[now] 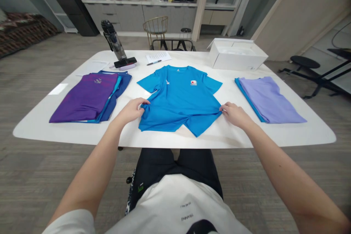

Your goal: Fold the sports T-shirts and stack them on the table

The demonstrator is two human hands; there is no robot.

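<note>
A blue short-sleeved T-shirt [179,93] lies spread on the white table, its collar away from me and its small chest badges facing up. My left hand [135,109] pinches its left side edge, low on the body. At the opposite edge, my right hand [233,112] has the fabric between thumb and fingers. The lower hem is bunched and folded unevenly, with a notch where the white tabletop shows through.
On the white table [82,131], a stack of purple and blue shirts [85,97] is at left, folded lilac and blue clothing [271,98] at right. Farther back are a handheld vacuum [116,44], a paper sheet [161,57], a pen [154,62] and a white box [233,56].
</note>
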